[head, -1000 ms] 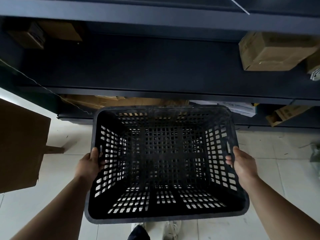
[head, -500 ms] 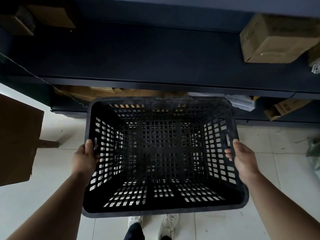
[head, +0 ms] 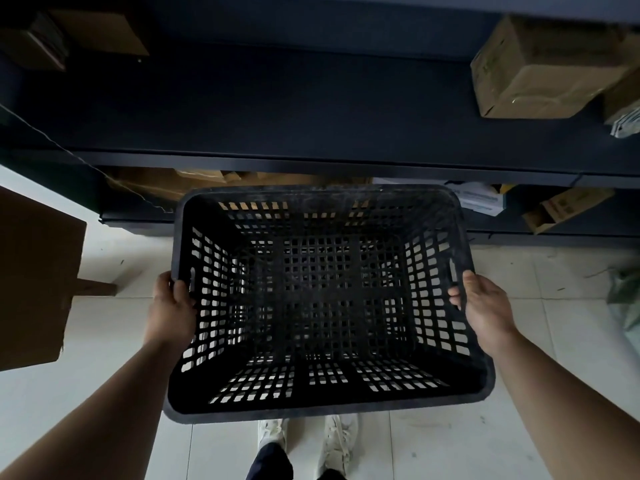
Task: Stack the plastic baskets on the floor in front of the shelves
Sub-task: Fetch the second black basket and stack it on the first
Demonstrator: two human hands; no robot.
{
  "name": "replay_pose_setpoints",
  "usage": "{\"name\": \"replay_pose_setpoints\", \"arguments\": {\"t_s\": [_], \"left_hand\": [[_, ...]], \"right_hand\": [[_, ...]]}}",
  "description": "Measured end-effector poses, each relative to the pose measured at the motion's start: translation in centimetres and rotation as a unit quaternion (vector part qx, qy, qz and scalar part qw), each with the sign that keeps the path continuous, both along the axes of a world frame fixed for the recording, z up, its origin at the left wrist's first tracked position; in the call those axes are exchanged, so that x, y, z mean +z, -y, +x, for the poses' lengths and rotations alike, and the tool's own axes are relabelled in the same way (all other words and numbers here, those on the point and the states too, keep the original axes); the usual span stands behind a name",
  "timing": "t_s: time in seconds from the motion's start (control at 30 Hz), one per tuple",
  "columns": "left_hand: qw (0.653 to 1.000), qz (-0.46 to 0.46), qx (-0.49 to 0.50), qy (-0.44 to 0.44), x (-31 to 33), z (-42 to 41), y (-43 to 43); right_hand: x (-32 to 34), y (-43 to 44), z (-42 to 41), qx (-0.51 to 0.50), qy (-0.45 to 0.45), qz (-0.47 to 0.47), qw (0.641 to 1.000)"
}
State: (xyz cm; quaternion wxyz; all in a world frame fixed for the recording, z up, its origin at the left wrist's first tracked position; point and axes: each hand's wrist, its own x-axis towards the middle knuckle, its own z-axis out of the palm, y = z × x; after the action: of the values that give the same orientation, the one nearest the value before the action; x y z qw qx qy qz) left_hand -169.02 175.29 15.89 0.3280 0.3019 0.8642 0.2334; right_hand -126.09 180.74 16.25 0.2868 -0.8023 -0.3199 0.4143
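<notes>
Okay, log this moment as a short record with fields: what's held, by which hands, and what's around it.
held item: black plastic basket, empty, open side up
left hand: grips the basket's left rim
right hand: grips the basket's right rim
below: white tiled floor, white shoes
ahead: dark shelves with cardboard boxes
second basket: none visible

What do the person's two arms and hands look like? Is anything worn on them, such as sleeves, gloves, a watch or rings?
Both forearms are bare as far as the picture shows; no sleeve reaches into view. The left hand and the right hand wear no gloves. No watch, bracelet or band shows on either wrist, and no ring shows on the visible fingers. No markings are visible.
</notes>
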Motion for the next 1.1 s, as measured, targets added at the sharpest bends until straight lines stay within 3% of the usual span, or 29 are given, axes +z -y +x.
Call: {"name": "replay_pose_setpoints", "arguments": {"t_s": [0.27,0.37,0.47,0.6,0.83,1.1], "left_hand": [[0.997,-0.029,-0.048,-0.047,0.1,-0.1,-0.1],[0.994,-0.073,-0.06,-0.062,0.4,0.6,0.4],[0.984,-0.117,-0.091,-0.103,1.3,2.6,1.6],[0.977,-0.116,-0.125,-0.131,1.2,3.4,3.0],[0.973,-0.15,-0.124,-0.125,0.7,2.8,2.1],[0.974,-0.16,-0.123,-0.107,1.3,2.7,2.0]], "right_hand": [[0.6,0.0,0.2,0.044,0.038,-0.017,0.998],[0.9,0.4,-0.2,0.088,0.096,-0.027,0.991],[1.0,2.0,-1.0,0.186,0.196,-0.043,0.962],[0.6,4.1,-1.5,0.335,0.328,-0.057,0.881],[0.2,4.3,-1.0,0.359,0.357,-0.075,0.859],[1.2,3.6,-1.4,0.349,0.352,-0.132,0.859]]}}
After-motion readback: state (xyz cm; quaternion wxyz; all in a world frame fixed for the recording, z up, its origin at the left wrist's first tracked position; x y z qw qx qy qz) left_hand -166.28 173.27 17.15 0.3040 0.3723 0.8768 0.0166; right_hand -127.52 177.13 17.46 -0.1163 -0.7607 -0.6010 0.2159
